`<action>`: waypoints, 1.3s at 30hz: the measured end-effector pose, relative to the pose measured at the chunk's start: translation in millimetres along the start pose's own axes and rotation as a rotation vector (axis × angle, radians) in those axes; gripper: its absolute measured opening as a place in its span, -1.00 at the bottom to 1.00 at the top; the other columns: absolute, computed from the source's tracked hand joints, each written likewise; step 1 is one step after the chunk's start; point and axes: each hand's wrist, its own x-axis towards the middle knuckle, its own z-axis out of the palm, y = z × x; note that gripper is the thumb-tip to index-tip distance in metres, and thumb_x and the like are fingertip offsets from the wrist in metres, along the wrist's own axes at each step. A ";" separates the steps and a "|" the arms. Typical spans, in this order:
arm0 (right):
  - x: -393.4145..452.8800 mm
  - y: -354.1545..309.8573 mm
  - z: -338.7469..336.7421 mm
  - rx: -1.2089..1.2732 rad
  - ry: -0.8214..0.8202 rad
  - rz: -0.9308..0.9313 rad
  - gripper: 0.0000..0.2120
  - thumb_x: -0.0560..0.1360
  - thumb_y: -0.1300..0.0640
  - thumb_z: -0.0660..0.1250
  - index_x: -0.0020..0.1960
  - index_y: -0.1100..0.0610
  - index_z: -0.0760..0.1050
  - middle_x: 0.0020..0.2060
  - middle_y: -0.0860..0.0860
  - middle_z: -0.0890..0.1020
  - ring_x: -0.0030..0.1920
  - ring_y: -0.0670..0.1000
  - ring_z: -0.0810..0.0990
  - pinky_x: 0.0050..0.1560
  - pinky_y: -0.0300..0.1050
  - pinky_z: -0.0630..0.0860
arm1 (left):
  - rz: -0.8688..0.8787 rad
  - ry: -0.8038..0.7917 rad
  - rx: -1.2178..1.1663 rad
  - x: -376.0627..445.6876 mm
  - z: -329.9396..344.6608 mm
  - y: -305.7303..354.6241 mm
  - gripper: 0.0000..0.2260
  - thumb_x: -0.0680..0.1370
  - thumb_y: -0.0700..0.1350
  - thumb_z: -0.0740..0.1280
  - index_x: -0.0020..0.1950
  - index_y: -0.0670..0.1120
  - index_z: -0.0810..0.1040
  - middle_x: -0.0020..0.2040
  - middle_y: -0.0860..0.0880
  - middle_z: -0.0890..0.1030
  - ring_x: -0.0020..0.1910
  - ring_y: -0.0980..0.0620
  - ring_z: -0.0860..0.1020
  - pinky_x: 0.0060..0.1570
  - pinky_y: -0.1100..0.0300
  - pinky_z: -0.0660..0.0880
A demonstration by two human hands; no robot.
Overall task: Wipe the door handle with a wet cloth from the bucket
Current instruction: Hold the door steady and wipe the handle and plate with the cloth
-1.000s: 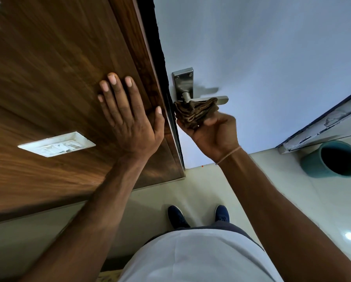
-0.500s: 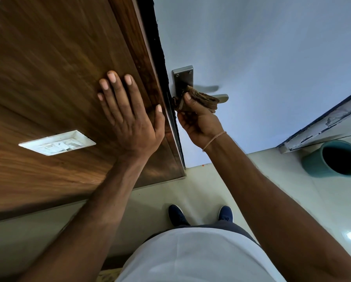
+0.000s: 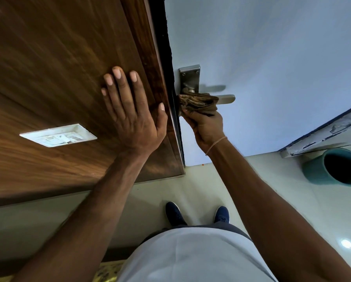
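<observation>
A steel lever door handle (image 3: pixel 227 98) with its backplate (image 3: pixel 189 78) is mounted on the pale blue door (image 3: pixel 272 68). A bunched brown cloth (image 3: pixel 199 103) is pressed against the underside of the lever near its pivot, covering most of it; only the lever's tip shows. My right hand (image 3: pixel 206 127) grips the cloth from below. My left hand (image 3: pixel 132 115) lies flat, fingers spread, on the dark wooden panel (image 3: pixel 58 68) beside the door edge. The teal bucket (image 3: pixel 337 166) stands on the floor at the right.
A white switch plate (image 3: pixel 57 135) sits on the wooden panel left of my left hand. A worn door frame (image 3: pixel 323 131) runs above the bucket. My two blue shoes (image 3: pixel 175 213) stand on the pale tiled floor (image 3: pixel 241 190) below the handle.
My right hand has dropped from over the lever to beneath it, bringing the cloth under the handle near the pivot. My left hand stays flat on the wooden panel.
</observation>
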 end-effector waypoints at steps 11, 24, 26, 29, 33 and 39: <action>12.5 -8.8 -26.9 0.271 -0.061 0.102 -0.66 0.56 0.56 0.29 0.27 0.31 0.56 0.24 0.28 0.61 0.22 0.21 0.63 0.15 -0.09 0.71 | -0.011 -0.005 -0.005 0.5 3.0 3.8 -0.25 0.61 0.07 0.41 0.60 -0.35 0.22 0.51 -0.51 0.37 0.55 -0.46 0.20 0.57 -0.41 0.22; 37.3 -27.7 -69.0 0.446 -0.263 0.212 -0.29 0.20 0.40 0.71 0.29 0.20 0.57 0.22 0.15 0.65 0.16 0.07 0.66 0.07 -0.18 0.66 | 0.008 0.025 -0.008 0.7 6.9 2.8 -0.25 0.60 0.08 0.35 0.60 -0.36 0.20 0.51 -0.49 0.32 0.55 -0.48 0.22 0.58 -0.40 0.20; 31.9 -18.8 -57.9 0.495 -0.271 0.223 -0.33 0.16 0.42 0.72 0.23 0.22 0.62 0.16 0.15 0.69 0.11 0.06 0.70 0.05 -0.18 0.67 | 0.005 0.030 -0.012 0.5 8.6 3.2 -0.26 0.61 0.09 0.33 0.60 -0.36 0.20 0.52 -0.47 0.30 0.54 -0.48 0.22 0.57 -0.41 0.21; 25.7 -5.3 -37.8 0.508 -0.237 0.245 -0.59 0.43 0.55 0.44 0.21 0.27 0.59 0.10 0.19 0.71 0.07 0.09 0.73 0.02 -0.16 0.70 | -0.006 0.023 -0.027 0.7 8.9 6.2 -0.26 0.60 0.08 0.32 0.59 -0.38 0.19 0.51 -0.50 0.30 0.53 -0.50 0.21 0.58 -0.42 0.18; 33.5 -14.7 -46.4 0.401 -0.227 0.192 -0.55 0.47 0.55 0.27 0.32 0.28 0.50 0.21 0.23 0.62 0.19 0.16 0.65 0.15 -0.09 0.70 | -0.006 0.034 -0.026 1.7 9.1 7.0 -0.25 0.59 0.06 0.34 0.57 -0.40 0.20 0.51 -0.48 0.25 0.52 -0.52 0.20 0.57 -0.44 0.18; 43.9 -40.7 -83.7 0.308 -0.271 0.104 -0.52 0.46 0.52 0.35 0.36 0.30 0.50 0.27 0.24 0.64 0.24 0.16 0.68 0.25 -0.05 0.65 | -0.035 0.026 -0.035 -0.7 9.9 7.2 -0.26 0.59 0.06 0.34 0.57 -0.40 0.19 0.47 -0.58 0.34 0.52 -0.53 0.19 0.54 -0.48 0.19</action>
